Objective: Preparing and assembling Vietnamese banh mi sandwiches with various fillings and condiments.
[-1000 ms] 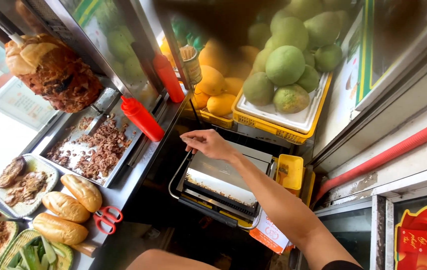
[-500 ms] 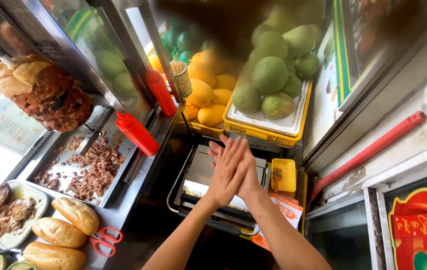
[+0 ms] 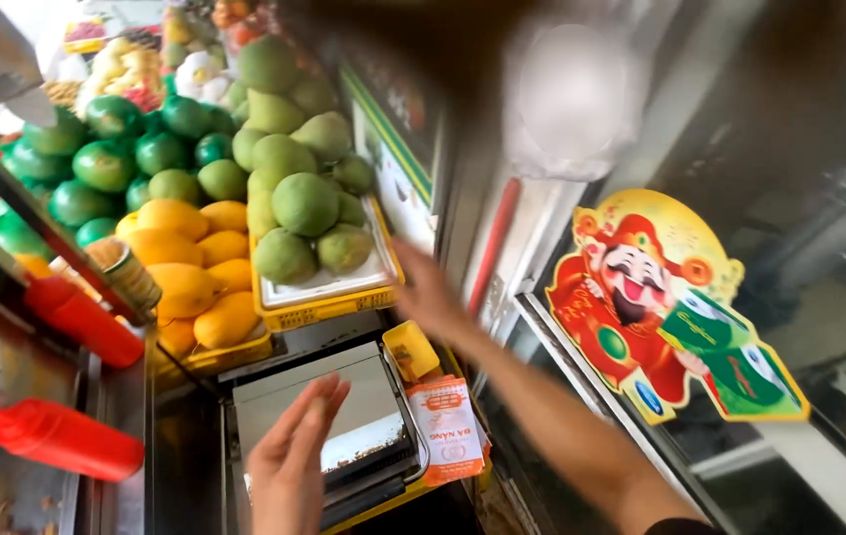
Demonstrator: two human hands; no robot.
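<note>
The left hand is hovering flat over the metal tray, palm turned inward. Its fingers are lying straight and close together, fully open and holding nothing. Whether the hand is touching the tray's lid cannot be told.

The right hand is reaching out further up, at the corner of the yellow crate and just beside a red strip on the door frame. It is blurred with motion. It looks spread and empty, but the blur is hiding whether its fingertips are touching anything.

A small yellow tub is sitting between the two hands, against the tray's far right corner. A red and white paper packet is lying along the tray's right side. Green fruit is piled in the crate, with mangoes to its left. Two red bottles are lying on the table at the left. A bright sticker is showing on the glass door at the right.

As a judgement, both hands are between holds, moving in the open rather than gripping. Taking hold of the tray from here would call for lowering the left hand onto its lid or rim and bringing the right hand back down past the tub.
</note>
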